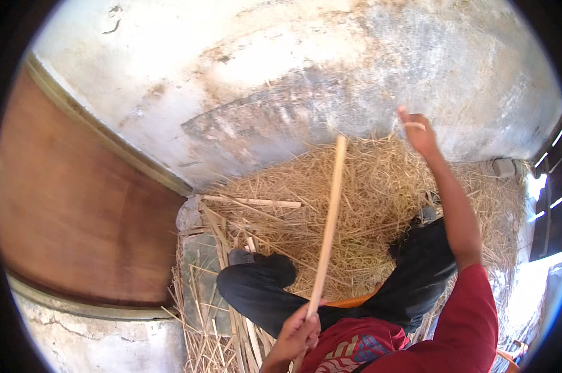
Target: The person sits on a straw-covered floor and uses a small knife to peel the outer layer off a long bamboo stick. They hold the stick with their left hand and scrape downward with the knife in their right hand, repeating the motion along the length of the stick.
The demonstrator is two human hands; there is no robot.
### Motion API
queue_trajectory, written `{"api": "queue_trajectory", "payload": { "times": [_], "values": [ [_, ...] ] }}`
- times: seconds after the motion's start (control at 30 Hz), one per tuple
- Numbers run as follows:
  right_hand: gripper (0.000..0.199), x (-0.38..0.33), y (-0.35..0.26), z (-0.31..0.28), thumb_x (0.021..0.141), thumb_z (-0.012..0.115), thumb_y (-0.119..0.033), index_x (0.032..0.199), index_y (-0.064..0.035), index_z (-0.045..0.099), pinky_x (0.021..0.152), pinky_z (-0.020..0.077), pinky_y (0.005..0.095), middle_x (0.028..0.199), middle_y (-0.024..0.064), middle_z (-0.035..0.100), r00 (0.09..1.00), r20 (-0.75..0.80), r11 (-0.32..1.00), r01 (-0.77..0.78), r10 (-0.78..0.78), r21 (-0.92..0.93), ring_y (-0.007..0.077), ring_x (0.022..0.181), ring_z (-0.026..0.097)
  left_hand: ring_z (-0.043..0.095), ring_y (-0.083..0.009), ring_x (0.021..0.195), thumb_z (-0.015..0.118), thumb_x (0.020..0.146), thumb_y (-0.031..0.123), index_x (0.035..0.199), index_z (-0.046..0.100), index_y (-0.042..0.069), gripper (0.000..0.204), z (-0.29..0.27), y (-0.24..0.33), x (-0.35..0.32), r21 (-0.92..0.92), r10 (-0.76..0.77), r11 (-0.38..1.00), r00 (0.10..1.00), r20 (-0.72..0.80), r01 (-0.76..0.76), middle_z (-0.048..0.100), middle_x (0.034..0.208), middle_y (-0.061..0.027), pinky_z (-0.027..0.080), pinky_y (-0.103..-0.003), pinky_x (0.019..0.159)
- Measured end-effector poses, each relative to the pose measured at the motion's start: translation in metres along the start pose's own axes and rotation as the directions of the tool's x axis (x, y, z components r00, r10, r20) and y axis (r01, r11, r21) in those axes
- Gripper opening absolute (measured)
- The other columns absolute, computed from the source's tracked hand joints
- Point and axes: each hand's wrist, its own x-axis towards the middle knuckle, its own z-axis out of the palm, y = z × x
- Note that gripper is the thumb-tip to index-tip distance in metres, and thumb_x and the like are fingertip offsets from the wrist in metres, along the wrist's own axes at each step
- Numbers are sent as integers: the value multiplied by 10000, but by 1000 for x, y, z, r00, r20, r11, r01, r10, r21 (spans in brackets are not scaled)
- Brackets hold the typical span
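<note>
My left hand is closed round the lower part of a long, pale bamboo strip, close to my red shirt. From there the strip slants up and away, its far end standing free above the shavings. My right arm is stretched forward, and my right hand is raised near the wall, apart from the strip. Its fingers are curled, with a thin pale band or sliver across them. Whether the hand grips that sliver or something else, I cannot make out.
A thick heap of straw-like shavings covers the floor between my legs. More long strips lie at the left. A stained plaster wall rises in front, a brown door panel stands left, and a small block sits far right.
</note>
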Motion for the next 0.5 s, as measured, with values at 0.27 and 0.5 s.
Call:
{"api": "queue_trajectory", "payload": {
  "times": [0.27,0.5],
  "values": [
    [472,-115,-112,36,850,626,-516,780,-50,600,397,302,270,582,-15,470,807,552,681,-285,-209,674,78,457,399,361,-65,464,427,998,208,1401,346,42,442,19,25,34,61,73,995,993,89,-79,453,673,-12,324,-207,430],
    [313,-73,-108,31,882,652,-340,752,-91,514,355,238,219,548,-36,432,880,474,411,-437,13,800,56,391,318,487,-64,522,389,1013,167,1412,301,31,430,-1,1,25,56,90,993,966,243,-107,548,775,-45,381,-188,456]
  ]
}}
